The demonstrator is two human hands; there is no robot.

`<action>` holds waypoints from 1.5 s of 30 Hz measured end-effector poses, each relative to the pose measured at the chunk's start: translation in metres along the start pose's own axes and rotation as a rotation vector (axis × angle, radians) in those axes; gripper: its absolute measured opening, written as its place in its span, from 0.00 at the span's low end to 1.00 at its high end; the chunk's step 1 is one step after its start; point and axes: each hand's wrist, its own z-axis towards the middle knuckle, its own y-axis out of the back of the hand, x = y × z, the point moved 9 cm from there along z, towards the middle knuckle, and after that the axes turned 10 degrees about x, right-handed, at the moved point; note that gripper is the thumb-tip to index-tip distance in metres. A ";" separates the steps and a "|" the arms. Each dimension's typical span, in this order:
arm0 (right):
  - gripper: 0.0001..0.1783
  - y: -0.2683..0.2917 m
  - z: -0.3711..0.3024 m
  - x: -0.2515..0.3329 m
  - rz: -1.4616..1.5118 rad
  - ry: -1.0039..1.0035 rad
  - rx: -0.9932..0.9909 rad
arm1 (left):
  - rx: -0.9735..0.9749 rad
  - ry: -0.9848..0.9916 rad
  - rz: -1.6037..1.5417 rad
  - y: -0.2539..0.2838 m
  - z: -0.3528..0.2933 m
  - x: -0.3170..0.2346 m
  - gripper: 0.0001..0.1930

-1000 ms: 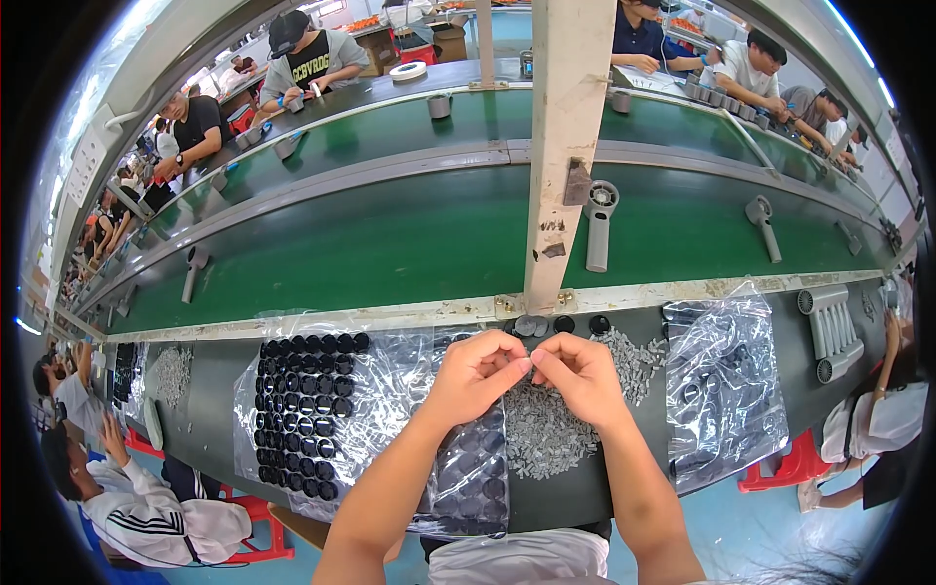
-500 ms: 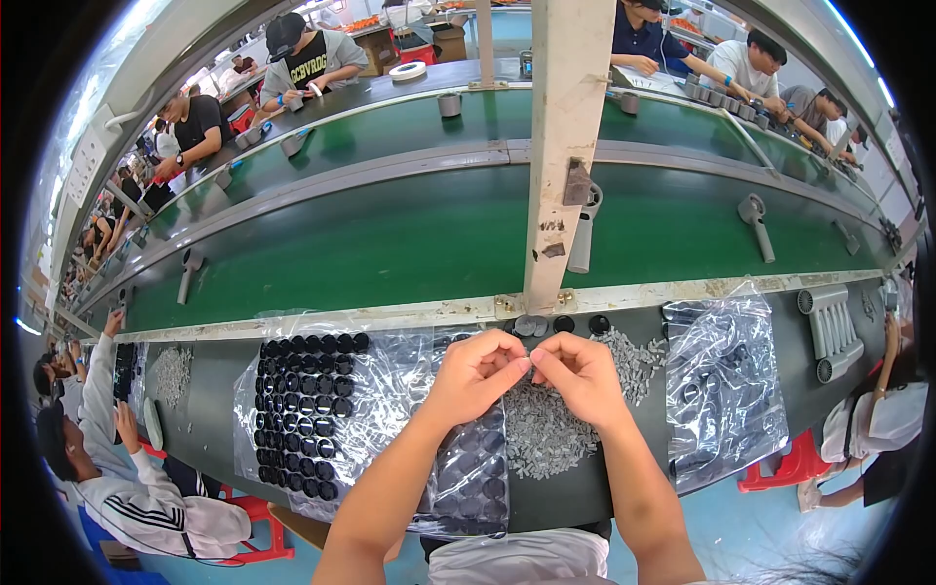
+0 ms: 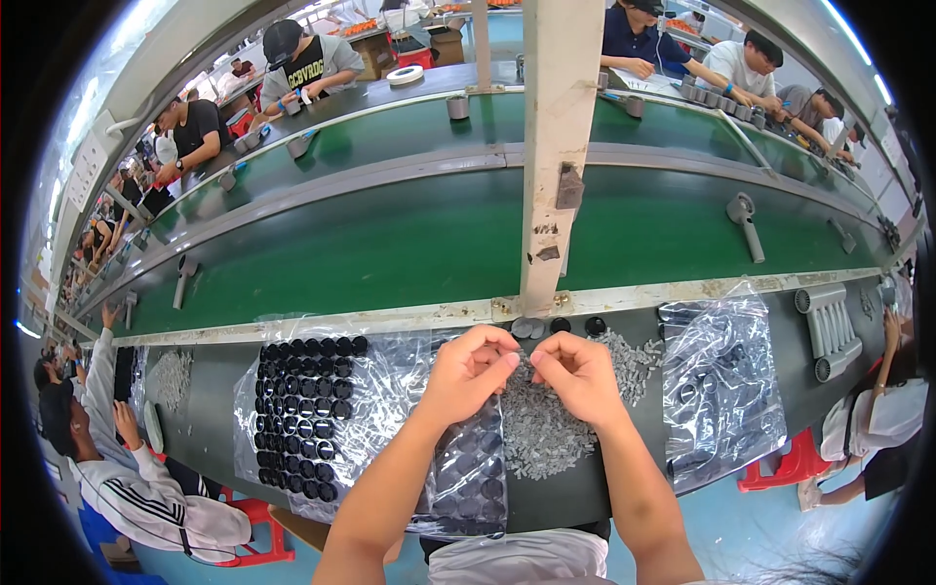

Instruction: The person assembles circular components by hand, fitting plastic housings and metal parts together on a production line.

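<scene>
Above a heap of small grey plastic pieces (image 3: 546, 444), my two hands are held close together with a narrow gap between their fingertips. Thumb and index finger of my left hand (image 3: 475, 375) are pinched closed; anything between them is too small to make out. My right hand (image 3: 580, 378) is also closed in a pinch, and its contents cannot be told. Just beyond the hands, grey discs (image 3: 527, 329) and black round caps (image 3: 595, 327) lie by the conveyor's edge. To the left, rows of black round caps (image 3: 307, 405) sit on clear plastic.
Another plastic bag with dark parts (image 3: 717, 390) lies to the right, before a group of grey handle-shaped housings (image 3: 831, 331). A white post (image 3: 554, 166) rises ahead beside the green conveyor (image 3: 390, 234), which carries a grey handheld housing (image 3: 747, 226). Co-workers sit around.
My fingertips have moved slightly apart, the left hand shifting a little left. Grey housings on the near conveyor have shifted left; one has gone behind the post.
</scene>
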 end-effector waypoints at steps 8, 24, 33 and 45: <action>0.06 0.004 -0.001 0.010 -0.067 0.021 -0.055 | -0.245 -0.081 -0.050 0.043 -0.006 -0.018 0.06; 0.07 0.008 0.001 0.016 -0.100 0.093 -0.089 | -0.219 0.310 0.675 0.095 0.144 0.017 0.13; 0.07 0.007 -0.004 0.022 -0.189 0.145 -0.124 | -0.172 0.487 0.787 0.076 0.162 0.048 0.17; 0.06 0.010 -0.007 0.029 -0.018 0.216 -0.188 | -0.154 -0.059 -0.349 0.045 0.019 -0.079 0.19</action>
